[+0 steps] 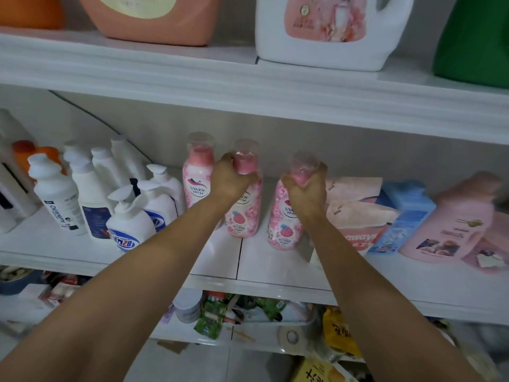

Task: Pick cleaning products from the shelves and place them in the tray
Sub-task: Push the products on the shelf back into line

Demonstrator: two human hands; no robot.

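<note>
White shelving shown in three tiers: upper shelf (192, 75), moulded front edge; middle shelf (264, 268), jointed at centre; lower shelf (192, 339). Grey back wall (303, 139) seen behind; pale floor (203, 365) below.

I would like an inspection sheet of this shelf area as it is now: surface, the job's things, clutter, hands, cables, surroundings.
Surface: white middle shelf, bare at its front edge.
Job's things: three pink bottles, all upright: left bottle, right bottle, third pink bottle untouched; tray not in view.
Clutter: white pump bottles, blue pack, pink jug.
Hands: left hand grips the left bottle near its cap; right hand grips the right bottle likewise.
Cables: dark curved line on the back wall; cannot tell if it is a cable.
Surroundings: large jugs on the upper shelf; loose packets on the lower shelf.
</note>
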